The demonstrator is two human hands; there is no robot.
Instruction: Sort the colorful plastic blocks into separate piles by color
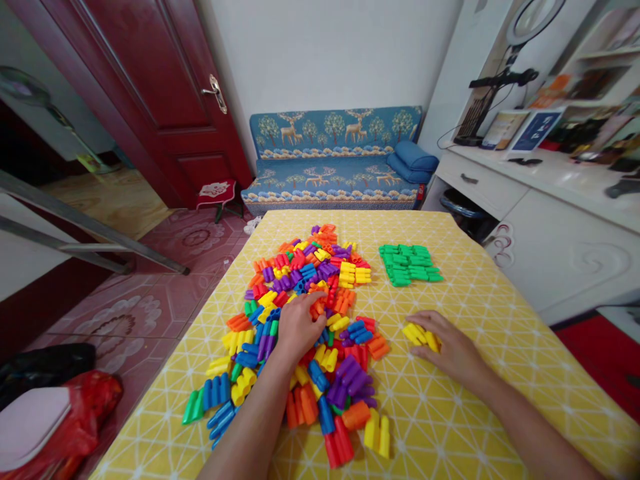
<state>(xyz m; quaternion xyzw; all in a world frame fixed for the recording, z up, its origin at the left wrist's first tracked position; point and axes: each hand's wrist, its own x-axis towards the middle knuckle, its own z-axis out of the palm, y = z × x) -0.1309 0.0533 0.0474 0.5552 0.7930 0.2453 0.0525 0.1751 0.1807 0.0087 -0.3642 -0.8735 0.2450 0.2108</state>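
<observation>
My left hand (pixel 299 325) reaches into a pile of colourful plastic bullet-shaped building blocks (pixel 327 270). Its thumb and forefinger are apart, beside an orange block (pixel 318 308) that they touch or nearly touch; its other fingertips are hidden. On the right side of the table, my right hand (pixel 443 340) grips a yellow block (pixel 421 337) between thumb and fingers, at or just above the tablecloth. Beyond that hand lies a group of green blocks (pixel 409 265), set close together in rows. The pile mixes red, orange, yellow, blue, purple and some green blocks.
The blocks lie on a table with a yellow patterned cloth (pixel 480 280). A blue sofa (pixel 330 160) stands behind the table, a white dresser (pixel 565 220) on the right. At left are a red door (pixel 165 87), a small stool (pixel 217 193) and bags (pixel 95 407).
</observation>
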